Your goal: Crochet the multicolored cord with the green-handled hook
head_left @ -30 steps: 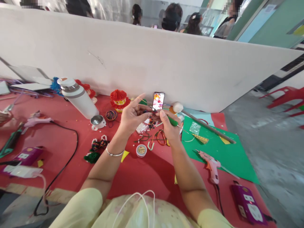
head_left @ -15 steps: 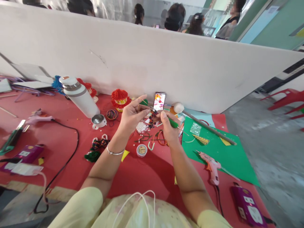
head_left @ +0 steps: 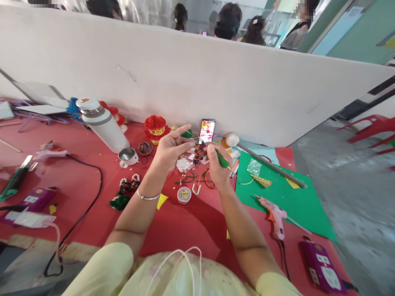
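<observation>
The right hand [head_left: 220,165] closes firmly around a green-handled tool [head_left: 223,160], a thin metal shaft showing below its grip, as a small multicoloured yarn piece [head_left: 197,158] hangs between both hands above a red tabletop [head_left: 191,234]. The left hand [head_left: 169,151] is loosely spread, index finger raised under a pale strand [head_left: 185,130]; whether its fingertips also pinch the piece is too small to tell. Neat work here likely calls for even tension on that strand, the piece steadied close to the tool's working end, and small, unhurried turns of the wrist. Nearer the wearer lie white beads [head_left: 184,165] and a round container [head_left: 184,195]; beyond, a lit phone [head_left: 206,131] stands by a white partition [head_left: 197,82].
</observation>
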Demonstrator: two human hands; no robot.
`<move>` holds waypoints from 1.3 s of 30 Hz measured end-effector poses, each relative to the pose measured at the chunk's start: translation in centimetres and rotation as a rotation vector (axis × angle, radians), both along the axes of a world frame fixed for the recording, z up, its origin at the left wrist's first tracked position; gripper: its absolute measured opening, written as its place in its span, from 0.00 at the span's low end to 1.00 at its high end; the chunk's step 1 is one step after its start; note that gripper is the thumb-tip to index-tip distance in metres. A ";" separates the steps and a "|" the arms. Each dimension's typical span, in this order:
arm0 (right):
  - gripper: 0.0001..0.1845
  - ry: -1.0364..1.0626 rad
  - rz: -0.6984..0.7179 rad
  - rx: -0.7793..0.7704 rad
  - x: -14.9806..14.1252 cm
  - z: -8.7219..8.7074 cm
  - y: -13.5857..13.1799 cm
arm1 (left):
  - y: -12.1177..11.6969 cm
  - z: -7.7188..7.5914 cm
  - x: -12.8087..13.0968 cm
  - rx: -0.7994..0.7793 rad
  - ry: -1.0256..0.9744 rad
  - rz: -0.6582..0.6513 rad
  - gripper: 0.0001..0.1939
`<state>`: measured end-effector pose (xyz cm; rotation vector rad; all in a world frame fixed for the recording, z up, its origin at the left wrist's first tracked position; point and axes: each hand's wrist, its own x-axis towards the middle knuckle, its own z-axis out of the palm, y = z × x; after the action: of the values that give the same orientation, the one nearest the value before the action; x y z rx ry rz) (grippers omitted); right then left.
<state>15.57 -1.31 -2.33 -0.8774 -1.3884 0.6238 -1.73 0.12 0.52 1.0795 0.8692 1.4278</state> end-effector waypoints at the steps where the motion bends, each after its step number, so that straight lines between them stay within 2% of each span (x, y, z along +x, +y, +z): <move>1: 0.17 0.019 0.016 -0.013 0.1 0.0 0.0 | 0.0 0.0 0.0 -0.009 -0.005 -0.007 0.33; 6: 0.20 0.172 0.116 -0.127 0.1 -0.4 0.5 | 0.0 0.2 -0.3 -0.014 -0.011 -0.047 0.30; 10: 0.21 0.347 0.189 -0.231 -0.1 -0.8 1.2 | 0.2 0.1 -0.6 -0.042 -0.032 -0.124 0.32; 13: 0.24 0.394 0.220 -0.273 -0.1 -1.0 1.5 | 0.3 -0.1 -0.8 -0.070 -0.044 -0.174 0.33; 15: 0.25 0.399 0.234 -0.288 -0.1 -1.0 1.5 | 0.4 -0.1 -0.7 -0.066 -0.052 -0.174 0.33; 21: 0.23 0.358 0.259 -0.298 0.2 -1.2 1.4 | 0.1 -0.2 -0.5 0.025 -0.004 -0.028 0.36; 28: 0.22 0.293 0.304 -0.271 0.6 -1.3 1.6 | 0.2 -0.2 -0.7 0.040 0.031 -0.052 0.36; 33: 0.18 0.347 0.303 -0.273 0.6 -1.7 1.8 | 0.1 -0.2 -0.7 0.040 0.042 -0.055 0.36; 39: 0.21 0.306 0.289 -0.294 0.6 -1.2 1.6 | 0.3 0.1 -0.7 -0.003 0.019 -0.104 0.31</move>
<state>16.13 0.33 -3.58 -0.7748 -1.1680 1.1570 -2.47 0.38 0.67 1.1214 0.8163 1.3314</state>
